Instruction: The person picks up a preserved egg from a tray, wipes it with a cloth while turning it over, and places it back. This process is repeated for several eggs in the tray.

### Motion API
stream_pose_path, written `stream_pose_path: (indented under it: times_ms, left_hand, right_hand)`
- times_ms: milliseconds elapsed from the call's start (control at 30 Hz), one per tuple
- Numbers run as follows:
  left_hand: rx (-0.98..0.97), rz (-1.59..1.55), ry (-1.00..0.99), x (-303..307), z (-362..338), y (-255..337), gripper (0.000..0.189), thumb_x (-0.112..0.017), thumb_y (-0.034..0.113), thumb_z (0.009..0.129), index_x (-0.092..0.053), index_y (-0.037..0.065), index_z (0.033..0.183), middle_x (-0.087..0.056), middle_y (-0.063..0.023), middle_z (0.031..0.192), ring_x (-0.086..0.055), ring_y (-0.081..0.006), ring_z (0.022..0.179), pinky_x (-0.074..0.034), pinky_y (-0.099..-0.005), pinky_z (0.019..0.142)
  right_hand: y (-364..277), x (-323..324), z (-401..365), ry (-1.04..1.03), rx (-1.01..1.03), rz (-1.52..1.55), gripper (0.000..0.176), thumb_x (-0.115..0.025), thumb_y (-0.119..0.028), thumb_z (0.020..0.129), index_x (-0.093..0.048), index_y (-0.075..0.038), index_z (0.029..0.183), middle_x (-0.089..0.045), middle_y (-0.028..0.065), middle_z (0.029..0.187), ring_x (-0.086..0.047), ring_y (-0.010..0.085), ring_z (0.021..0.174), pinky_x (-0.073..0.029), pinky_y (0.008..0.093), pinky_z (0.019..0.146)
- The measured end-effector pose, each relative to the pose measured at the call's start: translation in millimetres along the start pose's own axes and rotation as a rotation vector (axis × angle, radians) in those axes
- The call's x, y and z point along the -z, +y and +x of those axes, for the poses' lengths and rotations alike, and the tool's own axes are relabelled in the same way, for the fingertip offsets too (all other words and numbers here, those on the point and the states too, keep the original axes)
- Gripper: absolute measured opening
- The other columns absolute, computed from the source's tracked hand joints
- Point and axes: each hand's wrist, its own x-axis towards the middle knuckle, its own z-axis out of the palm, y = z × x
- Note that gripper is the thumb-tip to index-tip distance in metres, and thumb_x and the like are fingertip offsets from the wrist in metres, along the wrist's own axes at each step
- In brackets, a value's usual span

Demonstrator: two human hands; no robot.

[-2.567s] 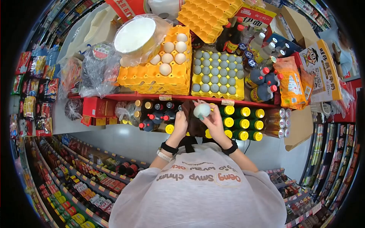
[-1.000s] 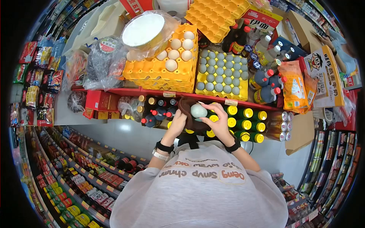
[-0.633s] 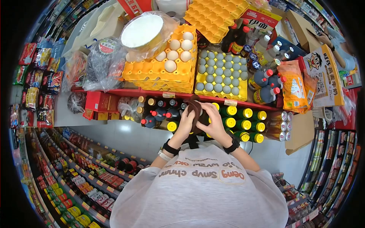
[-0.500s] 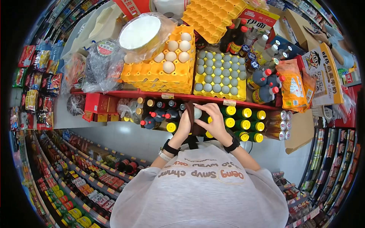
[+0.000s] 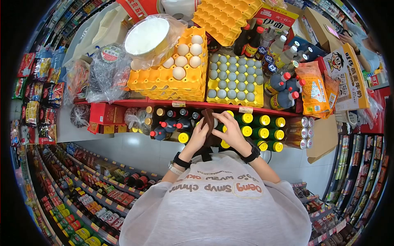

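A dark brown cloth (image 5: 208, 121) is held in front of the body, at the red table edge. My left hand (image 5: 198, 137) grips it from the left side. My right hand (image 5: 230, 132) has its fingers bent around a pale egg, mostly hidden, against the cloth. Just beyond my hands lies a yellow tray (image 5: 213, 95) of grey-green eggs; one place in its front left part has no egg. To its left, a stack of orange trays (image 5: 164, 84) bears several pale eggs and a bagged white-topped tub (image 5: 147, 36).
Bottles with yellow caps (image 5: 261, 133) and cans (image 5: 303, 133) stand below the table edge. Dark bottles (image 5: 253, 43) and orange packets (image 5: 312, 90) are at the right. Another person's hand (image 5: 349, 40) shows at the upper right. Stocked shelves curve around both sides.
The view has shifted slightly. The brown cloth now covers more of the pale egg between my hands, and my left hand's fingers have bent more around the cloth.
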Motion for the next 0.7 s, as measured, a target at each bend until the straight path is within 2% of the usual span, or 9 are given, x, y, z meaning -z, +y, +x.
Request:
stream_pose_path:
  times_ms: [67,133,167,233,267,367,433,567,700]
  left_hand:
    - [-0.066,0.049,0.037,2,-1,-1,0.041,-0.044,0.025,0.094,-0.043,0.0,0.125,-0.051,-0.0052,0.116,-0.047,-0.0125,0.107,-0.037,-0.0251,0.092]
    - [0.06,-0.088,0.141,11,-1,2,0.039,-0.043,0.025,0.095,-0.045,0.0,0.124,-0.053,-0.005,0.115,-0.049,-0.0121,0.104,-0.038,-0.0247,0.09]
    - [0.018,-0.147,0.138,25,7,-14,0.038,-0.042,0.024,0.095,-0.046,0.0,0.124,-0.053,-0.005,0.115,-0.05,-0.0115,0.103,-0.039,-0.0244,0.089]
    - [0.076,-0.243,0.097,33,5,-3,0.038,-0.042,0.022,0.095,-0.045,0.0,0.125,-0.053,-0.0049,0.117,-0.05,-0.0116,0.104,-0.04,-0.0246,0.09]
    - [0.112,-0.19,0.068,38,6,0,0.038,-0.041,0.021,0.095,-0.043,0.0,0.127,-0.052,-0.0049,0.119,-0.05,-0.0117,0.105,-0.039,-0.0246,0.091]
    - [0.077,-0.124,0.049,45,4,0,0.039,-0.042,0.021,0.095,-0.043,0.0,0.128,-0.052,-0.0048,0.12,-0.049,-0.0116,0.108,-0.038,-0.0247,0.093]
    - [0.083,-0.159,0.086,50,3,-5,0.039,-0.042,0.021,0.095,-0.042,0.0,0.128,-0.052,-0.0049,0.12,-0.049,-0.0116,0.108,-0.038,-0.0247,0.093]
    - [0.042,-0.219,0.168,59,-4,-12,0.039,-0.041,0.023,0.095,-0.043,0.002,0.128,-0.053,-0.0045,0.119,-0.05,-0.0117,0.106,-0.038,-0.0254,0.092]
    - [0.077,-0.178,0.215,75,-14,-13,0.039,-0.04,0.021,0.095,-0.042,0.001,0.129,-0.052,-0.0045,0.121,-0.049,-0.012,0.108,-0.037,-0.0253,0.093]
  right_hand:
    - [-5,5,3,-0.042,-0.039,0.043,0.049,-0.068,-0.01,0.069,-0.054,-0.002,0.115,-0.055,0.0118,0.1,-0.054,0.0266,0.091,-0.044,0.0323,0.079]
    - [-6,7,6,-0.071,0.026,0.284,0.043,-0.067,-0.005,0.072,-0.054,-0.003,0.113,-0.052,0.0073,0.1,-0.054,0.019,0.091,-0.047,0.0281,0.081]
    - [-4,6,5,-0.077,0.026,0.284,0.043,-0.067,-0.005,0.072,-0.054,-0.003,0.113,-0.052,0.0073,0.1,-0.054,0.019,0.091,-0.047,0.0281,0.081]
    - [4,3,4,-0.159,-0.134,0.59,0.041,-0.066,-0.001,0.073,-0.054,-0.005,0.112,-0.052,0.0046,0.107,-0.054,0.0137,0.095,-0.047,0.0274,0.083]
    - [8,3,4,-0.207,-0.136,0.585,0.046,-0.067,0.001,0.072,-0.051,-0.007,0.114,-0.052,0.0042,0.113,-0.054,0.0126,0.098,-0.047,0.0283,0.083]
    - [17,-9,8,-0.204,-0.224,0.531,0.055,-0.065,0.0,0.074,-0.044,-0.008,0.124,-0.052,0.0052,0.116,-0.054,0.0136,0.099,-0.047,0.0286,0.084]
    - [21,-9,21,-0.222,-0.238,0.686,0.062,-0.061,0.0,0.077,-0.037,-0.009,0.133,-0.051,0.0061,0.117,-0.055,0.014,0.097,-0.047,0.0283,0.083]
    - [68,-9,47,-0.211,-0.293,0.788,0.045,-0.051,-0.006,0.087,-0.041,-0.005,0.131,-0.055,0.0055,0.111,-0.056,0.0141,0.097,-0.047,0.0262,0.084]
    - [93,-1,90,-0.008,-0.214,0.601,0.049,-0.063,0.002,0.074,-0.049,-0.004,0.12,-0.053,0.0061,0.11,-0.055,0.0151,0.099,-0.046,0.0278,0.085]
